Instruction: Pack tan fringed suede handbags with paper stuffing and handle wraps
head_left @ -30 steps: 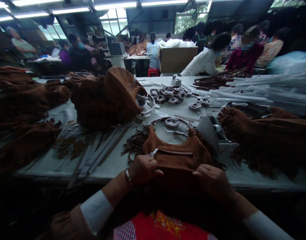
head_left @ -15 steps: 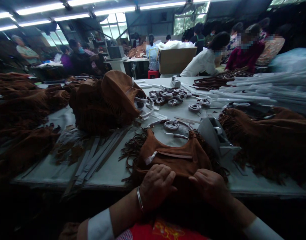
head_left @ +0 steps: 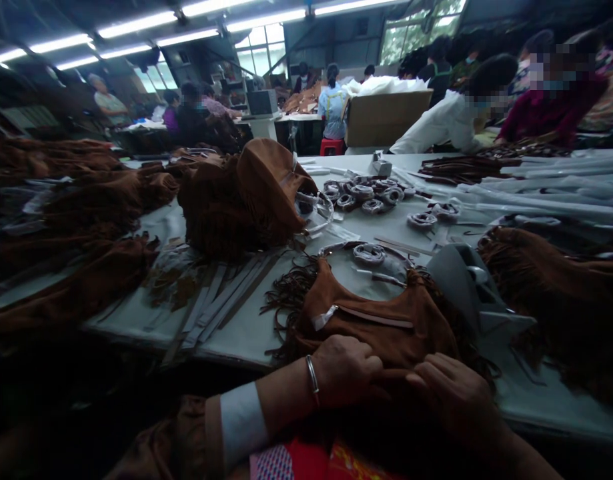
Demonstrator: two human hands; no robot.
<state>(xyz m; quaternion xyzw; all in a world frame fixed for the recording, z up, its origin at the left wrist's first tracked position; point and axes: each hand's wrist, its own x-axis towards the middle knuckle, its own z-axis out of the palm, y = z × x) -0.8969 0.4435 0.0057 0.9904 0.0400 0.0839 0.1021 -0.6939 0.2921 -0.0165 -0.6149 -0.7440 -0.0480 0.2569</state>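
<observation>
Shifted inward: our left hand (head_left: 347, 371), now just beside our right hand (head_left: 456, 390); both pinch the brown fringed bag (head_left: 393, 340) at the near edge of the table (head_left: 253, 337), narrowing the stretch we work.

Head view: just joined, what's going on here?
A person's left hand and right hand are gripping the near part of a brown fringed bag at the table's front edge. Its strap loops away from the person, around a wrapped coil. A grey dispenser stands right of the bag, and more brown bags are piled to the left.
</observation>
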